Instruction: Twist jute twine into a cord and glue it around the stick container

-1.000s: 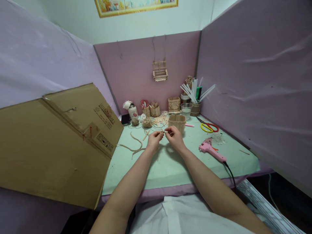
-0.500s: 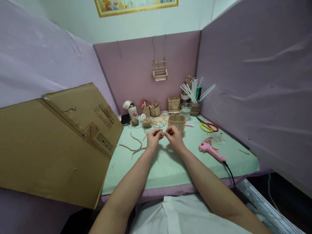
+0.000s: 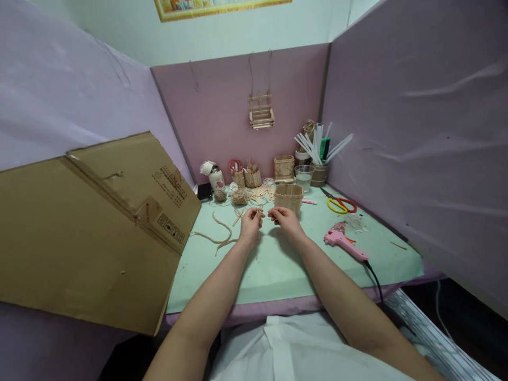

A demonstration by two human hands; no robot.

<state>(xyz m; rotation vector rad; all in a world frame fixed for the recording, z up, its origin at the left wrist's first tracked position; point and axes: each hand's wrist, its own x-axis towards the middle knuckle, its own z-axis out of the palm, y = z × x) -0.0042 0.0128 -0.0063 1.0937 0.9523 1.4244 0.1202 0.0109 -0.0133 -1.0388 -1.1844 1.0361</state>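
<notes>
Over the middle of the table, my left hand (image 3: 251, 225) is closed in a pinch on a small tan piece, too small to name. A short gap to the right, my right hand (image 3: 286, 221) has its thumb and fingertips pressed together; whatever they hold, if anything, does not show. Just behind the right hand stands a wooden-slat basket (image 3: 288, 197), its lower part partly covered by that hand. Left of my left hand, lengths of brown twine (image 3: 222, 241) lie loose on the table, near a small cross of wooden sticks (image 3: 238, 217).
A pink glue gun (image 3: 346, 245) with a black cord and a pair of scissors (image 3: 339, 204) lie at the right. Twine balls (image 3: 239, 197), a cup of water (image 3: 304, 179) and stick holders line the back. A large cardboard sheet (image 3: 95, 238) leans at the left.
My hands have drawn slightly apart, leaving a wider gap between the fingertips. My right hand has shifted a little to the right. The table things have stayed put.
</notes>
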